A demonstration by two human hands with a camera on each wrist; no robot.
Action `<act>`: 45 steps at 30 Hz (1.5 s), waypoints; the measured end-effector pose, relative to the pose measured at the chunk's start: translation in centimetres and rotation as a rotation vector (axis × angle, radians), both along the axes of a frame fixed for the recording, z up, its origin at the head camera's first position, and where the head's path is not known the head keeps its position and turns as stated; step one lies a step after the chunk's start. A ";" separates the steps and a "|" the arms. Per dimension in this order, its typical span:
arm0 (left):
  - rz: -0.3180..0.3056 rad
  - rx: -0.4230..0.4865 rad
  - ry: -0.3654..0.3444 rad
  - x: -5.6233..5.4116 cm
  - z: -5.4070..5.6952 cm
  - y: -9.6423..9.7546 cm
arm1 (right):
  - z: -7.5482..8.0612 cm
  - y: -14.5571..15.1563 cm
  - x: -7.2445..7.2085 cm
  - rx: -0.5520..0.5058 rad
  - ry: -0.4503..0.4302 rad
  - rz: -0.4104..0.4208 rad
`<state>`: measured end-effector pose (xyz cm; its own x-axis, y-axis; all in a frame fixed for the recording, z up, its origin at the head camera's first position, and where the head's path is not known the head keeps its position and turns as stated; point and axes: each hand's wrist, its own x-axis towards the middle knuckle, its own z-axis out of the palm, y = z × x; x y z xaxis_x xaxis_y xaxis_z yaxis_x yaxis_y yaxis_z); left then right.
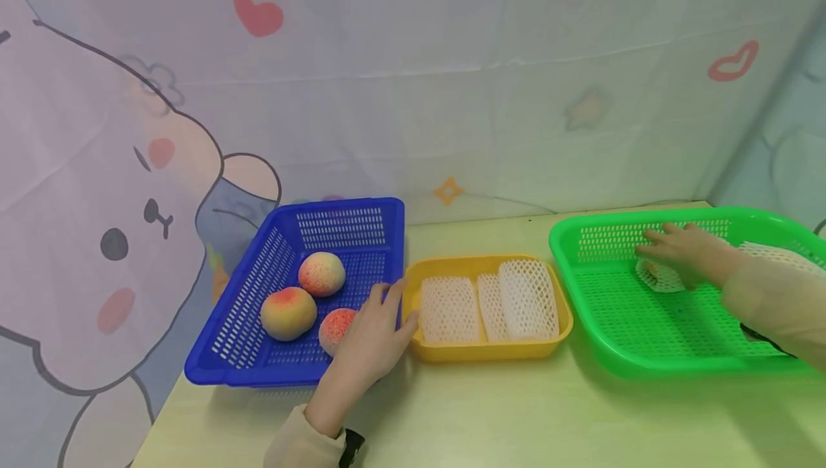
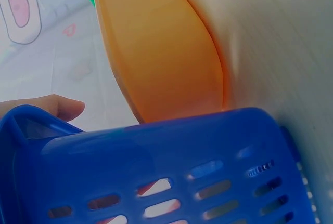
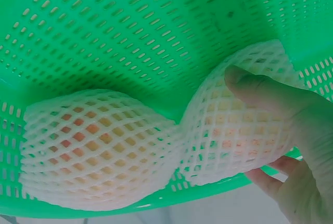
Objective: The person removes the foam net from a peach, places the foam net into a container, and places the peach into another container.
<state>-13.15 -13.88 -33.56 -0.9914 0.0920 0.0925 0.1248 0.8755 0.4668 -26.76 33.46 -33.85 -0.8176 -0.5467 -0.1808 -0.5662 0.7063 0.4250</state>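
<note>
My left hand (image 1: 374,335) lies over the right rim of the blue basket (image 1: 393,224), fingers loosely extended. In the left wrist view a fingertip (image 2: 70,108) shows beyond that rim. Beside the hand is a peach (image 1: 335,328), partly covered by it; two more peaches, one red-topped (image 1: 288,314) and one speckled (image 1: 321,274), sit farther in. Inside the green basket (image 1: 645,362), my right hand (image 1: 693,253) holds a peach in a white foam net (image 3: 234,125), thumb across the netting and fingertips at its lower side. Another netted peach (image 3: 99,151) lies close by.
Between the two baskets stands a yellow tray (image 1: 490,352) with several white foam nets (image 1: 450,310) in it. All three containers rest on a pale table (image 1: 490,411). Behind them hangs a printed cloth (image 1: 452,110).
</note>
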 end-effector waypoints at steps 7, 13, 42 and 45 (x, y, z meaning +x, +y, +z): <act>-0.001 0.004 0.005 0.0 -0.2 -0.1 | -0.2 -0.4 -0.1 0.073 0.040 0.035; -0.003 0.003 0.002 -0.1 -0.2 -0.1 | -0.3 -0.2 -0.2 0.128 0.092 0.096; -0.002 -0.011 0.022 -0.3 -0.3 0.0 | 2.3 -1.0 0.6 -0.046 -0.075 -0.045; -0.003 -0.015 0.028 -0.2 -0.3 -0.1 | 2.6 -1.4 0.7 -0.081 -0.084 -0.046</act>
